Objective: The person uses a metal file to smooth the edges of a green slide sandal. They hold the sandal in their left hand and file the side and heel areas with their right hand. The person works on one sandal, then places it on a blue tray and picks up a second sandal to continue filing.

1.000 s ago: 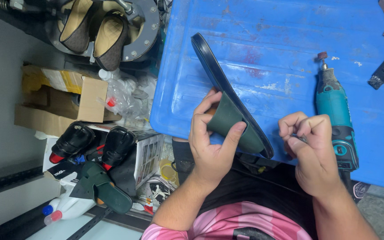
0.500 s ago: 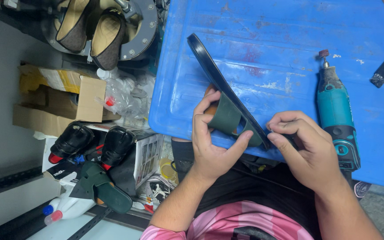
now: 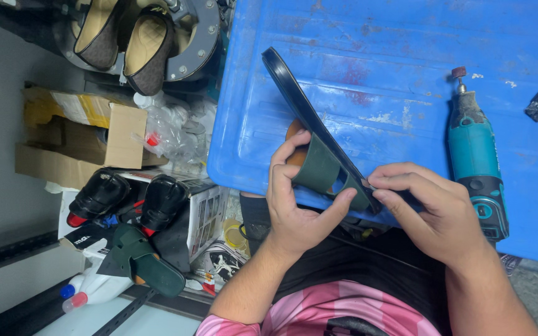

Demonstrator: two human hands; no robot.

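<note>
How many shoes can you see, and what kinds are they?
Green strap sandals: 2, one held on edge by the left hand and right hand at, one on the floor
Tan pumps: 2
Black shoes with red trim: 2
Total: 6

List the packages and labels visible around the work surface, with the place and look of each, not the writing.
Cardboard box: on the left, beside the blue table, brown, flaps open, yellowish paper on top.
Printed carton: below the table's corner, near the left hand, white with black print, a black shoe resting on it.
Plastic bags: between the two boxes, clear, crumpled.
No screens or signs.
</note>
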